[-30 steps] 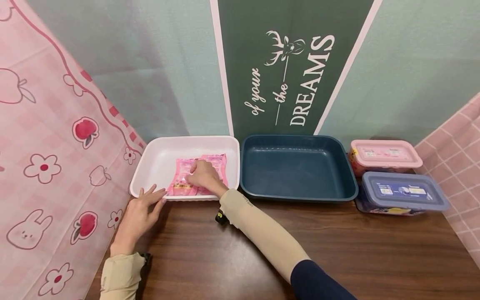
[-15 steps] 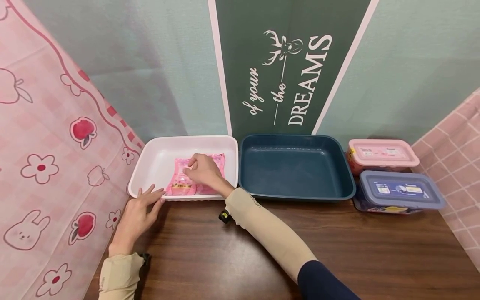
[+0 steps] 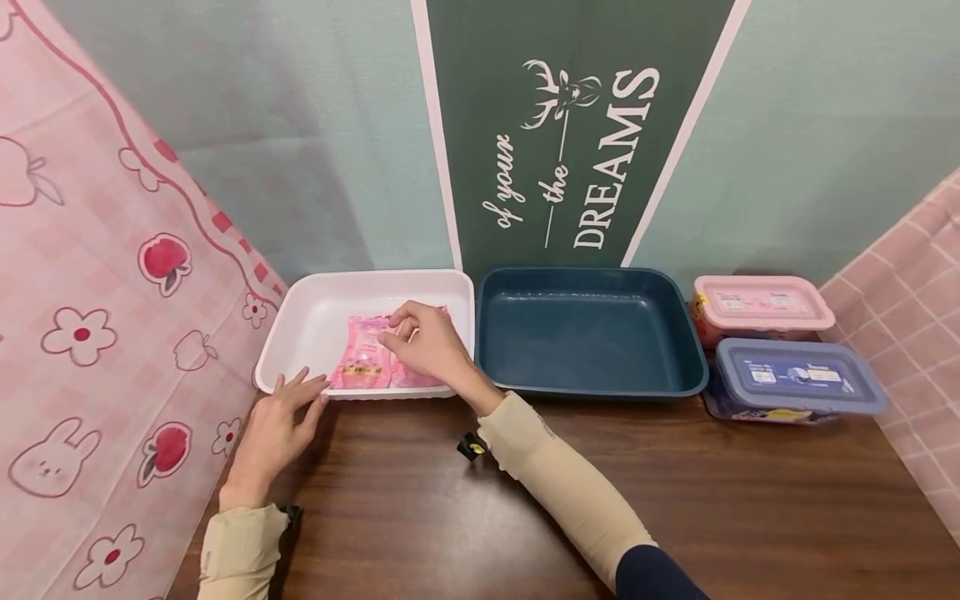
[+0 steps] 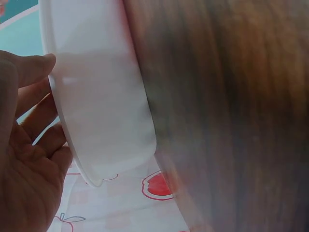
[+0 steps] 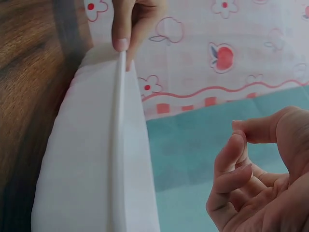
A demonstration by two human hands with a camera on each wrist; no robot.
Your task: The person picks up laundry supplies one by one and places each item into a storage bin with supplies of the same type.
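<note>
Pink printed packets (image 3: 360, 364) lie side by side in the right part of a white plastic tray (image 3: 300, 333). My left hand (image 3: 276, 429) grips the tray's front left rim, with the thumb outside and fingers over the inner side, as the left wrist view also shows. Over the packets hovers my right hand (image 3: 431, 337), covering part of the right one. In the right wrist view the right hand's fingers (image 5: 227, 183) are loosely curled, the thumb close to the forefinger, and nothing shows between them.
A dark blue tray (image 3: 585, 390) stands right beside the white one. Farther right are a pink lidded box (image 3: 765, 304) and a blue lidded box (image 3: 798, 379). Fabric curtains (image 3: 322, 150) rise behind and at both sides of the wooden table (image 3: 420, 517).
My right hand has risen off the packets and drawn back to the right, uncovering more of the left packet. My left hand keeps its grip on the rim.
</note>
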